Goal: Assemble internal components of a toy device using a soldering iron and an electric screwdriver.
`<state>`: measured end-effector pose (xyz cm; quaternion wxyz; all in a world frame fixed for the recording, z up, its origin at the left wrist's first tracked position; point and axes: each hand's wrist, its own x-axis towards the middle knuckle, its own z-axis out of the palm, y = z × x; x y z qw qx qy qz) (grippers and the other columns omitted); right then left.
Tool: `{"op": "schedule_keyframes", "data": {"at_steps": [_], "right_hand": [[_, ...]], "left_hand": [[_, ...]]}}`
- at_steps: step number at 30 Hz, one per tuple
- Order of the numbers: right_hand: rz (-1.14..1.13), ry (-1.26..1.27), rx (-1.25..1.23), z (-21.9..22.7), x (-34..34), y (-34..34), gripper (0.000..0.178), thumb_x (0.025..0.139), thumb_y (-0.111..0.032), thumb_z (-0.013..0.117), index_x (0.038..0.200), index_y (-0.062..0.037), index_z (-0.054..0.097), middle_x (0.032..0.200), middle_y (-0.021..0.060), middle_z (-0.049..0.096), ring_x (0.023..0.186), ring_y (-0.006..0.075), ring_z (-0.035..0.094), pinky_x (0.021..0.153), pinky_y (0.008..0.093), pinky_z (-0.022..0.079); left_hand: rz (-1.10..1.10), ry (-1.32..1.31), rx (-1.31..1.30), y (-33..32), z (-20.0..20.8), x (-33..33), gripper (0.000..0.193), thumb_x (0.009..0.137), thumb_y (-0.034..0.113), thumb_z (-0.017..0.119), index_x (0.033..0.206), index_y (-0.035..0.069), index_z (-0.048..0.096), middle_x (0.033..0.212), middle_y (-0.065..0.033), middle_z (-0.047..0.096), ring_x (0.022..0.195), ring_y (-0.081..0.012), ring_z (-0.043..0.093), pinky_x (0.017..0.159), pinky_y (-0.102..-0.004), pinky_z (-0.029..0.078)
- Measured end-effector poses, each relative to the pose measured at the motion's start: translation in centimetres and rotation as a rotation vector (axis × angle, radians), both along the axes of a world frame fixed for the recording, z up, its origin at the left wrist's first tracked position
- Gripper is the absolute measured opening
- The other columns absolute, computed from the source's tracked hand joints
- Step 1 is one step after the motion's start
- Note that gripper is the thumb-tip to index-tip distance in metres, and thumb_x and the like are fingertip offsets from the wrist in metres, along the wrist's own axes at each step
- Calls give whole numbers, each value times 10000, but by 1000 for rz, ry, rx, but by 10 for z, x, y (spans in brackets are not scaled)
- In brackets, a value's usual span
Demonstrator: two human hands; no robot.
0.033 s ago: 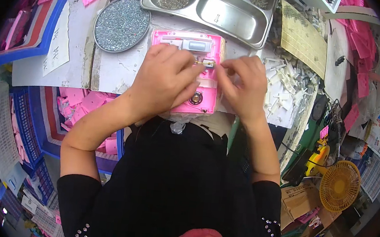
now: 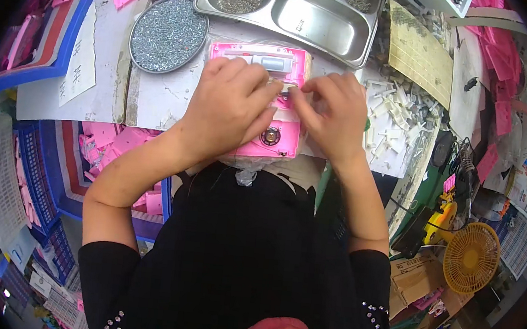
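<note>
At the centre of the cluttered workbench lies a flat pink plastic casing (image 2: 282,103) with a small round metal speaker near its lower edge. The left hand (image 2: 228,107) lies spread over the casing's left half, fingers curled down on it, seemingly to keep it from sliding. The right hand (image 2: 332,114) pinches a tiny pale part (too small to identify) at the casing's middle, where both sets of fingertips meet. At eleven o'clock a round metal dish of small screws (image 2: 168,33) sits within reach; at twelve o'clock stands a compartmented steel tray (image 2: 319,17); at three o'clock lies a heap of white plastic pieces (image 2: 398,117).
</note>
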<state>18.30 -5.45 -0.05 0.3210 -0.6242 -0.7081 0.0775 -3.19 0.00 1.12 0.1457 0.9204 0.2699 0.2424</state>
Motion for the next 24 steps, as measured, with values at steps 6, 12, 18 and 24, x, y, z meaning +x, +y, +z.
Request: {"op": "schedule_keyframes", "data": {"at_steps": [6, 12, 18, 24], "right_hand": [[0, -224, -47, 9, -11, 11, 241, 788, -303, 768, 713, -122, 628, 693, 36, 595, 747, 264, 577, 731, 426, 398], [14, -96, -86, 8, -4, 11, 195, 794, -231, 749, 719, -80, 651, 702, 76, 651, 719, 289, 607, 699, 448, 439], [-35, 314, -448, 11, 7, 13, 174, 815, -179, 750, 803, -11, 708, 711, 128, 695, 624, 291, 656, 601, 383, 512], [-108, 563, -516, 0, 11, 4, 188, 815, -186, 772, 856, -5, 739, 718, 144, 697, 588, 211, 647, 584, 333, 508]], "left_hand": [[46, 28, 80, 4, -6, 6, 345, 810, 178, 734, 1144, 93, 729, 1005, -13, 631, 927, -203, 578, 898, -397, 355], [-10, -17, 113, -1, -17, 6, 332, 810, 165, 730, 1131, 79, 734, 1138, -28, 683, 988, -197, 613, 950, -411, 364], [-47, 90, 123, -1, -10, 6, 364, 805, 173, 727, 1155, 73, 730, 1175, -36, 690, 1024, -184, 620, 983, -419, 362], [-44, 24, 117, 2, -13, 11, 373, 793, 196, 708, 1148, 82, 725, 1097, -13, 664, 949, -176, 593, 949, -415, 366]]}}
